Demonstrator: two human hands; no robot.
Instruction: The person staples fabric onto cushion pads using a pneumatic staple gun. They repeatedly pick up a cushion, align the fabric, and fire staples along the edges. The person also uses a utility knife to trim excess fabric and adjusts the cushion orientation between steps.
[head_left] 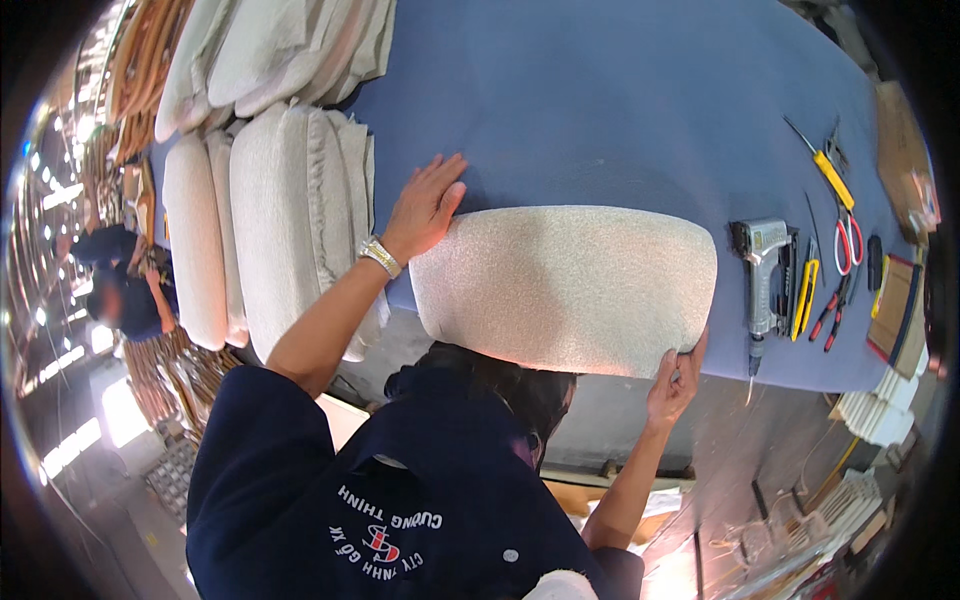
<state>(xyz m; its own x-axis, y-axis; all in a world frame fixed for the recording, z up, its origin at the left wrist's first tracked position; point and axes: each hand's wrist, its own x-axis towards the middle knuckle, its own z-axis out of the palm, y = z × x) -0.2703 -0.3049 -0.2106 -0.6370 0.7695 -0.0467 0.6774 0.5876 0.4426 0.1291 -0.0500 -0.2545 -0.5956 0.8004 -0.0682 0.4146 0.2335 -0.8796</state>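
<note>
A beige fabric-covered cushion [570, 285] lies flat at the near edge of the blue table [600, 110]. Beside its far left corner is my left hand [425, 208], fingers stretched out over the table and the palm side against the cushion's edge. My right hand [676, 382] pinches the near right corner from below, thumb and fingers closed on the rim. The cushion's underside is hidden.
Upright light padded cushions [270, 220] stand packed along the left. On the right lie a staple gun [765, 275] with a hose, a yellow cutter [806, 295], red-handled scissors [848, 245] and a yellow-handled tool [832, 178]. A person [130, 280] is far left.
</note>
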